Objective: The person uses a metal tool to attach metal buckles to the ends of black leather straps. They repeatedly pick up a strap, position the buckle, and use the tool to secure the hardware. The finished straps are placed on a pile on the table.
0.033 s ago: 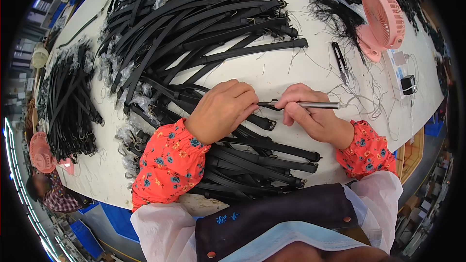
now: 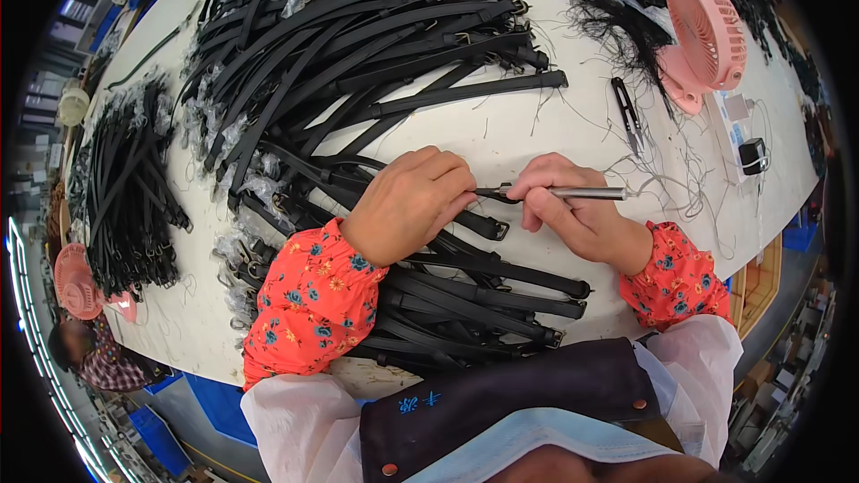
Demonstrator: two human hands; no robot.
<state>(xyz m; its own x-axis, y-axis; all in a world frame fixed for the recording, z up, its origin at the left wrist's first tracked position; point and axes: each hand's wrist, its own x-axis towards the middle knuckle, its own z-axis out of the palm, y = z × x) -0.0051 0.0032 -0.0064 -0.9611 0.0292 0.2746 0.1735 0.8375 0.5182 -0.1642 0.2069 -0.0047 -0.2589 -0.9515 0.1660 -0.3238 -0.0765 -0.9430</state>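
Observation:
My left hand [image 2: 410, 204] pinches the end of a black strap [image 2: 483, 225] on the white table [image 2: 501, 130]. My right hand [image 2: 573, 215] grips a thin silver metal tool [image 2: 582, 192] like a pen, its dark tip touching the strap end right by my left fingertips. Both hands rest over a pile of black straps with metal buckles [image 2: 483, 291] lying just in front of me. Red floral sleeves cover both forearms.
A large heap of black straps [image 2: 358, 45] fills the far table, and a bundle of thinner ones [image 2: 125, 188] lies at the left. Black snips [image 2: 628, 112] and loose threads lie right of centre. A pink fan [image 2: 707, 36] stands at the far right; another person [image 2: 89, 353] is lower left.

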